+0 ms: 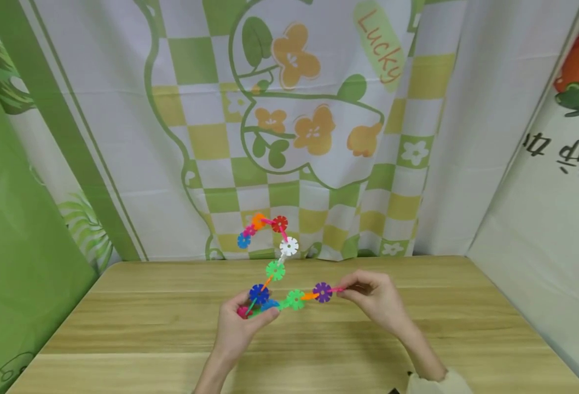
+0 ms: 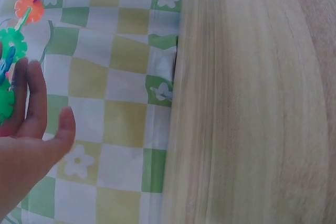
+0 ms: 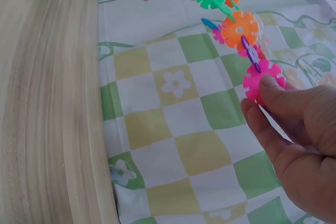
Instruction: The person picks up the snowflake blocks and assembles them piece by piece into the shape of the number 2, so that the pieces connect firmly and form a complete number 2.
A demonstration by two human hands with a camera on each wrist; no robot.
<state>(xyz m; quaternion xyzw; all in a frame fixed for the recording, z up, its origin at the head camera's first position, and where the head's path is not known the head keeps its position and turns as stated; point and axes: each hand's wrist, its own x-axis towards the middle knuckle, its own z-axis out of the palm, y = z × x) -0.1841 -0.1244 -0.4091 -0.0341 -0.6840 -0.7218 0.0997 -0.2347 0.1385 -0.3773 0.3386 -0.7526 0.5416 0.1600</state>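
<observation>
- Snowflake-disc chain (image 1: 274, 271), interlocked plastic pieces in many colours, held up in the air above the wooden table (image 1: 122, 323), between both hands and in front of the checked flower curtain (image 1: 319, 137)
- Lower end gripped in the left hand (image 1: 242, 323): fingers curled round a cluster of blue disc (image 1: 259, 294), pink and green pieces, thumb side toward the camera
- Right hand (image 1: 373, 298) pinching the pink disc (image 3: 262, 81) at the far end of the side branch, thumb and fingertips closed on it; edge-on and nearly hidden from the head view, plain from the right wrist view
- Side branch running from the left hand through a green disc (image 1: 295, 299), an orange piece and a purple disc (image 1: 322, 292) to the right hand
- Upward branch rising from the blue disc through a second green disc (image 1: 275, 270), a white disc (image 1: 288, 246) and a red disc (image 1: 279, 223), then bending over left through orange and pink to a small blue disc (image 1: 243, 241), unsupported at the top
- Step in hand, judged from the grips: seating or adjusting the end pink disc on the side branch, left hand acting as anchor
- Next move likely calls for a steady anchor grip, slots lined up squarely, and a short firm push along the branch rather than across it
- Risk to mind: the tall free branch swaying or popping loose under a sideways twist
- Left wrist view shows only part of the left hand and a few discs; exact finger hold there cannot be told from it
</observation>
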